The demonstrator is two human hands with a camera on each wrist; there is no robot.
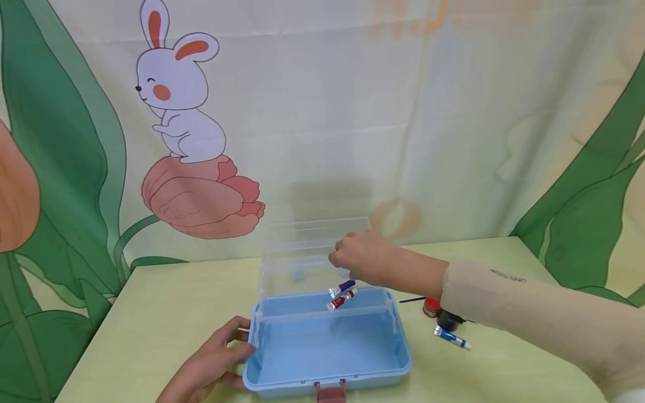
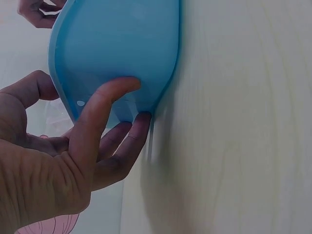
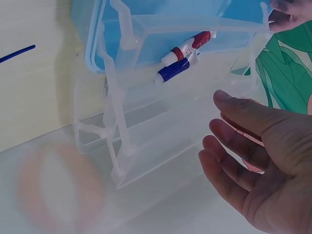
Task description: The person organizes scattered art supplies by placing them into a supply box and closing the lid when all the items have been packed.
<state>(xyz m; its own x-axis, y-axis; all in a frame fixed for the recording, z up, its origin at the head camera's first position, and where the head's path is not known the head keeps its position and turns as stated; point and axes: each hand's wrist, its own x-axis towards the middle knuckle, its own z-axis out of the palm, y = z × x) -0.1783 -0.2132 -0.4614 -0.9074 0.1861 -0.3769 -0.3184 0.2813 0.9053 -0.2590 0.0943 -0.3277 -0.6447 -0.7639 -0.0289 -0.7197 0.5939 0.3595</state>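
Note:
A light blue storage box [image 1: 327,341] stands on the table with its clear lid raised at the back and clear folding trays [image 3: 168,134]. My left hand [image 1: 216,355] holds the box's left end, its thumb against the blue wall [image 2: 122,39] and its fingers spread round the corner. A red paint tube [image 1: 341,299] and a purple paint tube [image 1: 342,288] lie side by side in a clear tray. Just above them, before the raised lid, hovers my right hand [image 1: 368,257]. Its fingers [image 3: 234,141] are loosely bent with nothing between them.
Right of the box, a blue paint tube [image 1: 452,338] lies on the table beside a dark jar [image 1: 447,321] and a red jar [image 1: 431,307], partly behind my right sleeve. A thin blue stick [image 1: 412,299] lies near them. A printed curtain [image 1: 322,112] hangs behind the table.

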